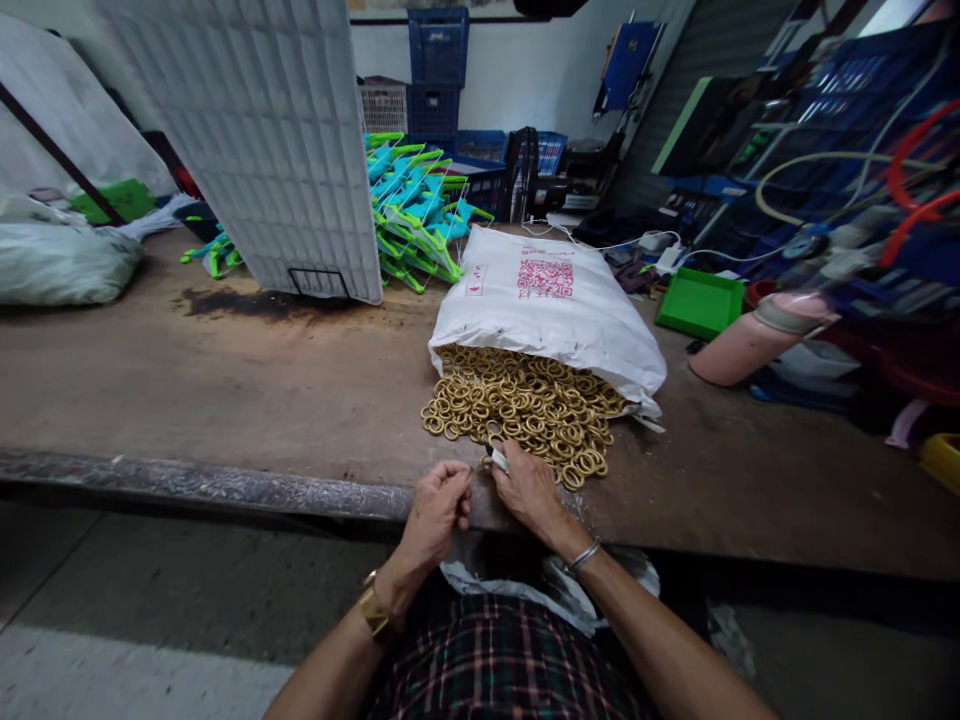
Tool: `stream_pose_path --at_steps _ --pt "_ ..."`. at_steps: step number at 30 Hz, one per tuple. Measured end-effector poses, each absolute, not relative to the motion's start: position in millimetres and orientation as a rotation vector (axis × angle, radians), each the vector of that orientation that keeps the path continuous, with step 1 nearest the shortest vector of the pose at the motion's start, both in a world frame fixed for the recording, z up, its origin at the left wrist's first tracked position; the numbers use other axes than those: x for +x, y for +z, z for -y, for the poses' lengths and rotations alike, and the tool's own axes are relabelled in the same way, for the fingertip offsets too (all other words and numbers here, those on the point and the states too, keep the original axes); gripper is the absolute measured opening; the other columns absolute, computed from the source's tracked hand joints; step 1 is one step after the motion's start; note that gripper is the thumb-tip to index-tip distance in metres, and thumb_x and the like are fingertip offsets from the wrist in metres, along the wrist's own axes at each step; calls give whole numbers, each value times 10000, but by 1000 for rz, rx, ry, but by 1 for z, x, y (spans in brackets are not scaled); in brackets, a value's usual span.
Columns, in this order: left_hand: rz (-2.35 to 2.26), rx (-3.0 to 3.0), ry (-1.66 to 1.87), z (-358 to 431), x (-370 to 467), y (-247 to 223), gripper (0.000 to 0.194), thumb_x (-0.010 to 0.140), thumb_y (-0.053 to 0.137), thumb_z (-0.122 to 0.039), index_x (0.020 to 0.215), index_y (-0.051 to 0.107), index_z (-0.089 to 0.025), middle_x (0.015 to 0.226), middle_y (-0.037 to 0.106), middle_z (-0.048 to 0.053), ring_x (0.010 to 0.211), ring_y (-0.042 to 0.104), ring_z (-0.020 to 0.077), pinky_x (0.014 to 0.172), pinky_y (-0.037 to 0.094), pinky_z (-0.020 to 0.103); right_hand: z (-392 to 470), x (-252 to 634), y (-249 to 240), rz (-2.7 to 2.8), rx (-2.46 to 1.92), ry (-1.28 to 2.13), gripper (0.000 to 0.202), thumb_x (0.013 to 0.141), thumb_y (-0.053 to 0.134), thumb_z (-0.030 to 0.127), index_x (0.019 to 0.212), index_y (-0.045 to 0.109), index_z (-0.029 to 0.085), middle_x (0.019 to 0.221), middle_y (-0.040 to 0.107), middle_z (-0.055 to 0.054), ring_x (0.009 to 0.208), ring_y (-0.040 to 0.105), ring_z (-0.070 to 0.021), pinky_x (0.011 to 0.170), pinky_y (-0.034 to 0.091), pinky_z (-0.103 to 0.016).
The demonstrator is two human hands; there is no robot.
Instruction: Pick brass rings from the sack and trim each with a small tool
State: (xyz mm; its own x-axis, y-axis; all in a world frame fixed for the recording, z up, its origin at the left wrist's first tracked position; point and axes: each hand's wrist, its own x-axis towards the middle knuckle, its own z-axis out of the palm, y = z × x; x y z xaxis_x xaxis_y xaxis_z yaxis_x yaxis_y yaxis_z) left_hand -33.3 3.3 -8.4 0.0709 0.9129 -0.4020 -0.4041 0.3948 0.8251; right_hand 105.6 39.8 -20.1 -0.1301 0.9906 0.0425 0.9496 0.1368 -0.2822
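Note:
My right hand (531,490) is closed around a small white tool with a dark end (496,458), right at the near edge of a heap of brass-coloured rings (517,405). One ring lies close to its fingertips. Just left of it, my left hand (441,500) is pinched shut over the table's front edge; whatever its fingers hold is too small or hidden to make out. The rings spill from the open mouth of a white sack (555,300) with red print, which lies on its side on the brown table (300,400).
A white ribbed panel (262,140) stands upright at the back left, beside a pile of green and blue plastic pieces (420,210). To the right are a green tray (701,302) and a tilted pink bottle (754,340). A pale bag (64,260) lies far left.

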Motion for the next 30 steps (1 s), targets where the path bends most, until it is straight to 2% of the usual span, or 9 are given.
stream_pose_path --at_steps 5,11,17,21,23,27,30 --pt "-1236 854 977 -10 -25 -12 366 690 574 -483 856 511 -163 483 433 -75 363 364 53 341 267 156 -33 111 -24 2124 -1781 334 124 795 409 208 828 524 175 704 618 -43 624 553 -150 565 293 -234" --pt "-1230 984 1018 -13 -22 -13 270 719 561 -419 658 535 -158 447 410 -65 387 330 58 397 265 179 -27 109 -21 2035 -1678 415 143 788 398 240 824 523 181 689 589 -35 615 529 -149 580 320 -237" --pt "-1266 1107 1134 -9 -20 -10 199 724 563 -337 629 586 -163 531 495 -28 522 424 99 523 336 200 -29 106 -10 1719 -1563 923 194 804 378 332 815 513 193 594 515 36 544 463 -111 530 344 -209" --pt "-1230 1262 1183 -6 -19 -5 162 730 549 -277 634 618 -167 608 564 -5 613 475 118 619 369 215 -30 106 -6 1665 -1514 1098 257 800 370 357 631 466 189 525 451 49 504 419 -97 506 328 -209" --pt "-1210 1253 1155 -4 -19 -4 160 730 551 -289 654 614 -163 603 554 -9 590 470 109 595 371 210 -29 106 -7 1669 -1498 1118 278 792 372 349 570 431 192 521 437 45 507 410 -95 508 323 -213" --pt "-1140 973 953 -2 -21 -7 242 739 532 -406 719 549 -165 507 440 -55 405 354 60 402 284 184 -28 106 -8 1658 -1476 1127 243 771 395 324 570 431 191 532 443 46 529 415 -96 515 324 -211" --pt "-1050 817 927 0 -22 -7 287 711 558 -450 728 504 -169 522 437 -63 380 337 42 362 249 168 -27 106 -8 1677 -1437 1146 238 775 392 318 583 446 187 541 468 42 539 431 -96 531 335 -209"
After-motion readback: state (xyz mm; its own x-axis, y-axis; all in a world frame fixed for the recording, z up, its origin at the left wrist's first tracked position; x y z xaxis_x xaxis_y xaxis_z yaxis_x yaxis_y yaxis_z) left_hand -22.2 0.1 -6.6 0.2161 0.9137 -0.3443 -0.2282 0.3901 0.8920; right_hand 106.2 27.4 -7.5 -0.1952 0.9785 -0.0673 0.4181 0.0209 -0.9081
